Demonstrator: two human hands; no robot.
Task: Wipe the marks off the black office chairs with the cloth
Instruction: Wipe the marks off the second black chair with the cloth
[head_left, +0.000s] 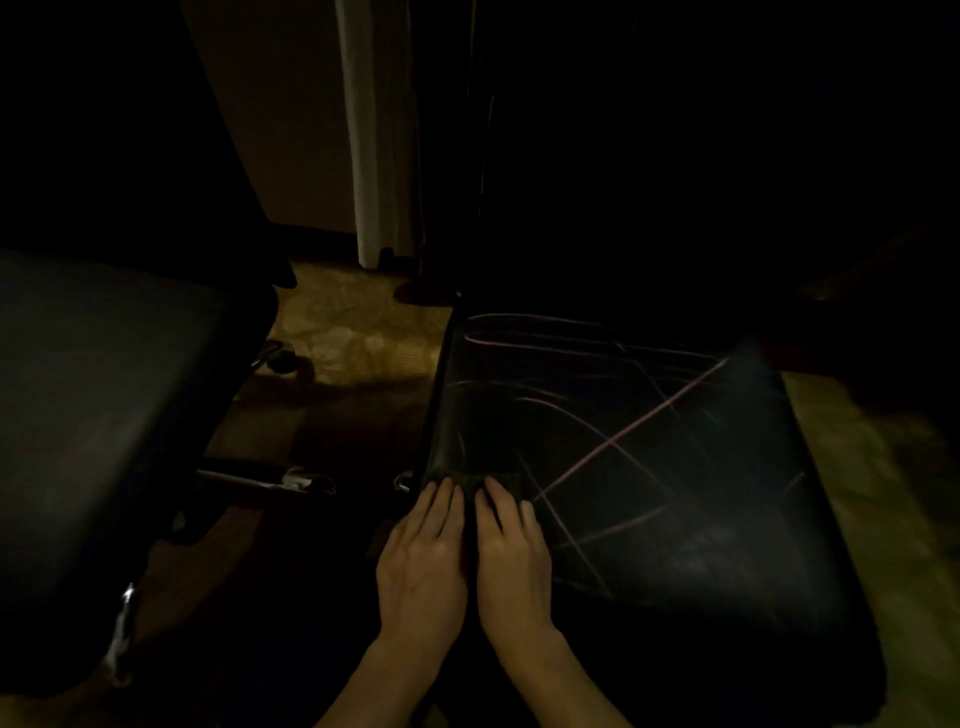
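Dim room, two chairs. On the right, black glossy padded seat of an office chair (649, 467), crossed all over by pale pinkish chalk-like marks (631, 428); on the left, matte black seat of a second office chair (104, 395), marks there too dark to make out. At the near left edge of the marked seat, a small dark folded cloth (470, 480), hard to tell from the upholstery, pinned flat under both hands. Left hand (423, 558) and right hand (511, 553) side by side, nearly touching, fingers straight and close together, fingertips pressing down on the cloth rather than curling round it. Cloth probably soft, thin and light, apt to bunch or slide out on slick upholstery unless held down with the flats of the fingers. Seat likely firm but slightly yielding, smooth and slippery; chair on castors, so liable to roll under a hard push. Best hold: flat palms over the cloth's middle, even pressure, strokes across the marks. Patterned tan carpet (353, 338) and chrome chair legs (260, 480) between the seats.
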